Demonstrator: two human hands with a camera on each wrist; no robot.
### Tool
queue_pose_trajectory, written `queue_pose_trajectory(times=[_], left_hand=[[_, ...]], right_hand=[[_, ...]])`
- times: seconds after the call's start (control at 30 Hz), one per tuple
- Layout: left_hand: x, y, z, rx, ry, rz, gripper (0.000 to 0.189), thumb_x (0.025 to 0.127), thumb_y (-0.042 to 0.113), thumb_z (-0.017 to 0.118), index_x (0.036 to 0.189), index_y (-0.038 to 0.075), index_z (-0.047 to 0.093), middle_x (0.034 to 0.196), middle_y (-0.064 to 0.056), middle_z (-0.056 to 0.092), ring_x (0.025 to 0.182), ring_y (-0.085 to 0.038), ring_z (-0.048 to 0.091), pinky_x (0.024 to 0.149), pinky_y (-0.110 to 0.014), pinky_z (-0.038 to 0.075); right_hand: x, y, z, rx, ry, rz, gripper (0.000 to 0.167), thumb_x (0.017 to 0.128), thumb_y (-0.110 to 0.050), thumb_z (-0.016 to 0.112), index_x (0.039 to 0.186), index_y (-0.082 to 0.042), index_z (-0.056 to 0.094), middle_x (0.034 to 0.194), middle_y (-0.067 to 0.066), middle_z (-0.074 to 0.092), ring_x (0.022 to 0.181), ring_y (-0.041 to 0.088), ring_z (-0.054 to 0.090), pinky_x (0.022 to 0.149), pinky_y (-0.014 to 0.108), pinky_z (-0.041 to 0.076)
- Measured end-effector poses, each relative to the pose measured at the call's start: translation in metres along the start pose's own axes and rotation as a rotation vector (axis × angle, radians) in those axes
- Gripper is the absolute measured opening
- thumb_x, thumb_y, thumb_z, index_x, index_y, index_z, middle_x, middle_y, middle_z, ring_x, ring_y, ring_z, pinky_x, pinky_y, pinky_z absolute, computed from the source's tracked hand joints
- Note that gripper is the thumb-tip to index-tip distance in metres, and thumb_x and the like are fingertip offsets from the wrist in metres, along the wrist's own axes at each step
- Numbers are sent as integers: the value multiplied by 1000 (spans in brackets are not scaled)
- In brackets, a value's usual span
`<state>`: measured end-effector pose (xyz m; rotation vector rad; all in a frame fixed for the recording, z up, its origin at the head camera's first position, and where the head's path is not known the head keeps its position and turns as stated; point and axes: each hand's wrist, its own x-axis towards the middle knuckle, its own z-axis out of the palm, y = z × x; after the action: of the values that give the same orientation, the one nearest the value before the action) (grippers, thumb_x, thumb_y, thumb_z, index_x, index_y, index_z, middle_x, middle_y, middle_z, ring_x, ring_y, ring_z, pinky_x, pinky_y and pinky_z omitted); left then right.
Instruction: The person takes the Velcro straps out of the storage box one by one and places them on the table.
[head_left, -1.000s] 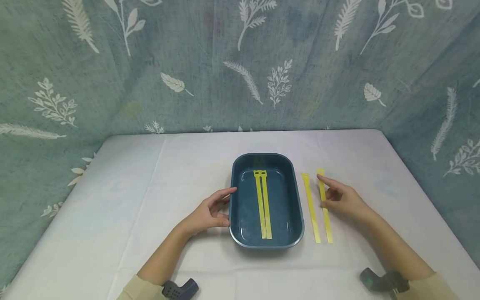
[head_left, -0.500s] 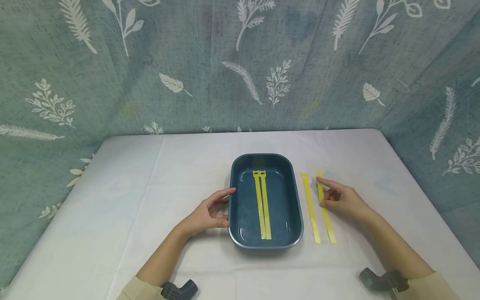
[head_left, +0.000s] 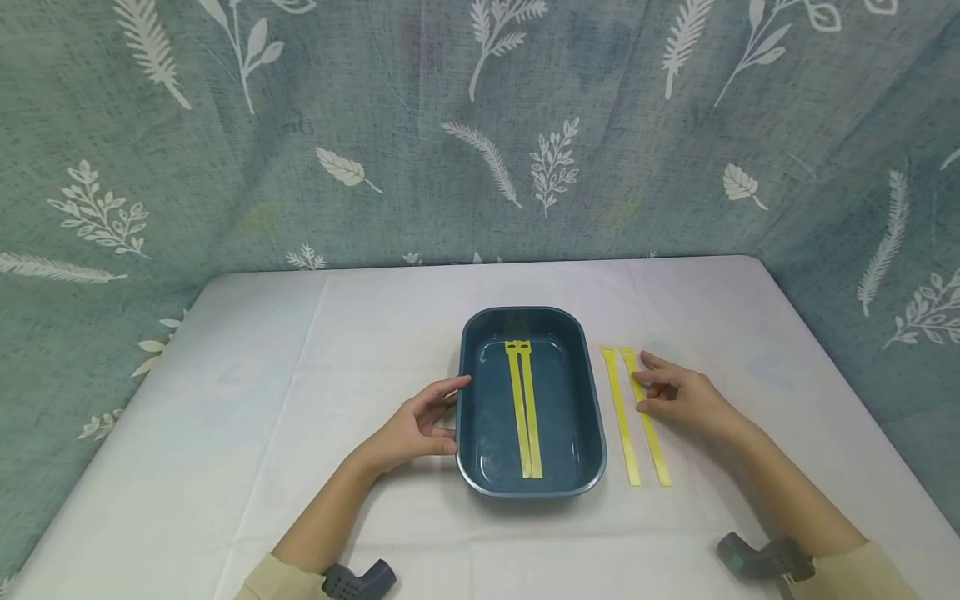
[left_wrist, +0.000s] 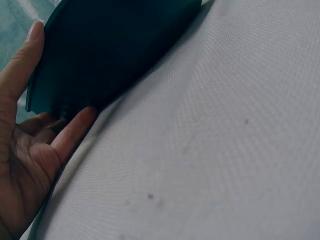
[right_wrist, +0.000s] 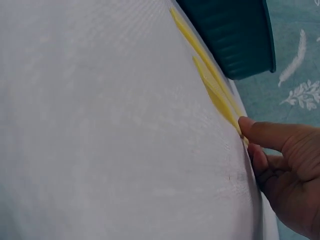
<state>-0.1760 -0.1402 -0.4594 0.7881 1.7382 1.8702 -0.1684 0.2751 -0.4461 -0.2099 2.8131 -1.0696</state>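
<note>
A dark blue-green rectangular tray stands in the middle of the table. Two yellow strap ties, each with a slotted head, lie side by side in it. My left hand touches the tray's left wall with fairly straight, spread fingers. Right of the tray lies a third yellow tie, parallel to its side. Beside that one, my right hand pinches a slightly slanted yellow tie by its upper part with thumb and fingertips. In the right wrist view, its strap looks slightly bowed and twisted.
A white cloth covers the table. Behind it hangs a green-blue curtain printed with white leaves. Dark camera mounts are strapped to both wrists.
My right fingers have turned the outer tie: its head swung left toward the neighbouring tie, while its lower end shifted slightly right. My left hand and the tray have stayed put.
</note>
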Motion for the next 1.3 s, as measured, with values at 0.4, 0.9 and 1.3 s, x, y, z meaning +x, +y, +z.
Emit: queue_pose_trajectory(times=[0.4,0.9,1.3], left_hand=[[-1,0,1,-5,2,-4,86,76,11,79,146,4,29,154,-21,18,139,-42,23,95,-37,50],[-1,2,1,-3,8,-10,87,76,11,79,147,3,29,154,-22,17,139,-43,21,96,-37,50],[1,0,0,1,-1,-6,87,76,13,79,147,5,29,154,-21,18,138,-42,23,96,-38,49]], right_hand=[[-2,0,-4,-57,-2,-38,55,74,-18,81,123,-2,63,133,19,49,86,19,55,72,20,50],[-1,-5,-7,-50,-37,-43,53,72,-17,82,119,1,64,87,4,55,79,17,48,60,18,42],[2,-1,-11,-21,-57,-8,57,73,-21,82,122,-1,61,90,5,58,81,19,49,62,18,43]])
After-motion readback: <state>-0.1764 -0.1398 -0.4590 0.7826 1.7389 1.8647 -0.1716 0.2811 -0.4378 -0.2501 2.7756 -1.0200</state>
